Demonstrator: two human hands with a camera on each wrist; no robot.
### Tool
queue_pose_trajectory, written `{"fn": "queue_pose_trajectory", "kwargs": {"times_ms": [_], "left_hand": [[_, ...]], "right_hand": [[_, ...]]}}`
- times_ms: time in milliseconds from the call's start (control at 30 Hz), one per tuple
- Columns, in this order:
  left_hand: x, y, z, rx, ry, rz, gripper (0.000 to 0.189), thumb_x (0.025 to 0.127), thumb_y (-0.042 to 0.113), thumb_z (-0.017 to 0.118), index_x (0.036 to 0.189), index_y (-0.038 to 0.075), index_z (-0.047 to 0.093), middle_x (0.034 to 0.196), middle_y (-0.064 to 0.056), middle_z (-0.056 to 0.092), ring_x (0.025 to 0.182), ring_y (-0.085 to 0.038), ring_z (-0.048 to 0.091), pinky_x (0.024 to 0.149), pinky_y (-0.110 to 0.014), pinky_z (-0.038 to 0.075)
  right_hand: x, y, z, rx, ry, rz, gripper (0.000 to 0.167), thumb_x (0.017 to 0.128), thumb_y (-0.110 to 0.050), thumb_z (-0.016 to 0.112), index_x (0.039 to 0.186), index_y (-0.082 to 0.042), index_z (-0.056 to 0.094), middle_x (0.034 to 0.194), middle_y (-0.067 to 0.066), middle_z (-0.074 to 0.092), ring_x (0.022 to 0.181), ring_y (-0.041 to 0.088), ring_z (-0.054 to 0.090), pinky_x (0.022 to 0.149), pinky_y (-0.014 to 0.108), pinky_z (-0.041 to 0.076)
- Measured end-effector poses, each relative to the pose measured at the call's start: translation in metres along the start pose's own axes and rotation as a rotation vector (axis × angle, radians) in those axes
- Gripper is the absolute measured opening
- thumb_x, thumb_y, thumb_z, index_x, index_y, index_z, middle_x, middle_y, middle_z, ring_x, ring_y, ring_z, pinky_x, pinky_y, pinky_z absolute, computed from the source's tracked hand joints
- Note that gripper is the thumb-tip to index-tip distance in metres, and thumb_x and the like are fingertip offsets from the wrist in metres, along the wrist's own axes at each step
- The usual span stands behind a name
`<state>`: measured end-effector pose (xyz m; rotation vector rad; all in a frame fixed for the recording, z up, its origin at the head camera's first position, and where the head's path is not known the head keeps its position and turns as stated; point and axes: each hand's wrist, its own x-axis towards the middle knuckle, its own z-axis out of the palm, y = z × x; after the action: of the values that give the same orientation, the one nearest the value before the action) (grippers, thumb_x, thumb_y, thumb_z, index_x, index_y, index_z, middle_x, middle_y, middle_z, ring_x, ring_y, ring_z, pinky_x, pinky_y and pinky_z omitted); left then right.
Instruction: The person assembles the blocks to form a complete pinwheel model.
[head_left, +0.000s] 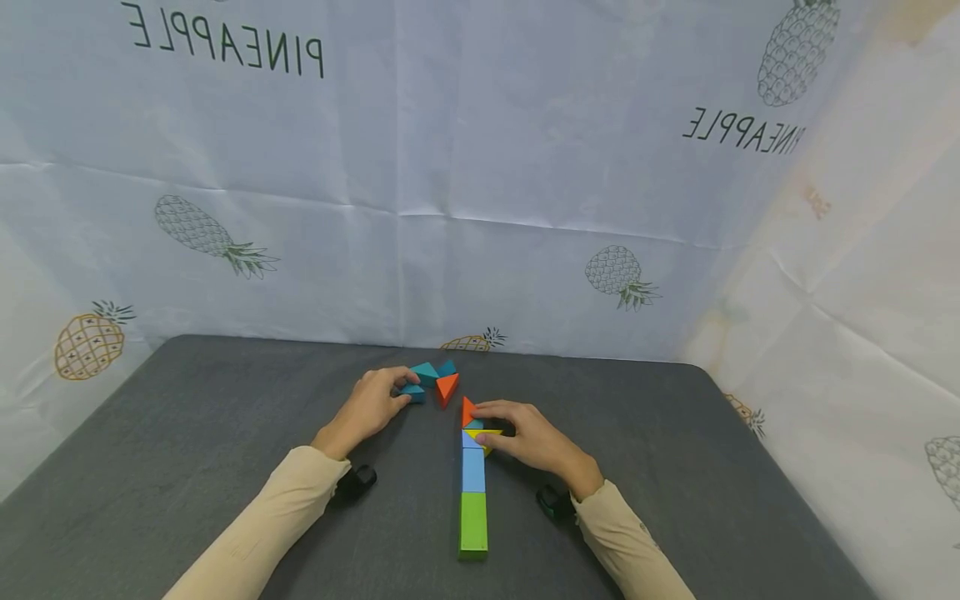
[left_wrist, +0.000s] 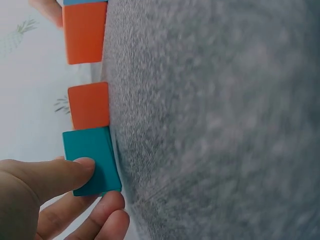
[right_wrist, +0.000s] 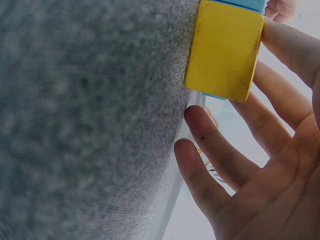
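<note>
The left hand (head_left: 371, 403) pinches a teal block (left_wrist: 89, 143); can't tell if the half-curled right hand (head_left: 534, 437) holds the yellow block (right_wrist: 224, 50). A bump could bend the row (head_left: 473, 471).

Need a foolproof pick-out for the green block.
On the dark grey table, a line of blocks runs away from the person. The green block forms its near end, right next to a light blue rectangular block. It is the only lime-green piece in the line.
</note>
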<state>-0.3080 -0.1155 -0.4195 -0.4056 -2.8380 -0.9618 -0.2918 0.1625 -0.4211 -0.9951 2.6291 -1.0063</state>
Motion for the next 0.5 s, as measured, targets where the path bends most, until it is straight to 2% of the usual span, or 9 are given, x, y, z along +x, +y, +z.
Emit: {"fn": "queue_pose_trajectory", "kwargs": {"times_ms": [300, 500], "left_hand": [[-0.0056, 0.0045, 0.002, -0.015, 0.007, 0.026, 0.025, 0.089, 0.003, 0.071, 0.114, 0.007, 0.071, 0.109, -0.014, 0.073, 0.091, -0.026, 0.069, 0.079, -0.044, 0.056], [-0.0076, 0.0089, 0.0001, -0.018, -0.018, 0.019, 0.025, 0.09, 0.005, 0.071, 0.115, 0.008, 0.071, 0.108, -0.013, 0.073, 0.093, -0.027, 0.069, 0.078, -0.043, 0.056]], "right_hand": [[0.0005, 0.0, 0.0006, -0.007, -0.002, 0.005, 0.046, 0.097, -0.03, 0.066, 0.137, -0.009, 0.06, 0.142, 0.008, 0.058, 0.136, 0.028, 0.05, 0.109, 0.05, 0.042], [0.0005, -0.0001, -0.0001, -0.009, -0.003, 0.003, 0.046, 0.097, -0.031, 0.065, 0.138, -0.01, 0.059, 0.143, 0.009, 0.058, 0.137, 0.028, 0.05, 0.109, 0.05, 0.043]]}}
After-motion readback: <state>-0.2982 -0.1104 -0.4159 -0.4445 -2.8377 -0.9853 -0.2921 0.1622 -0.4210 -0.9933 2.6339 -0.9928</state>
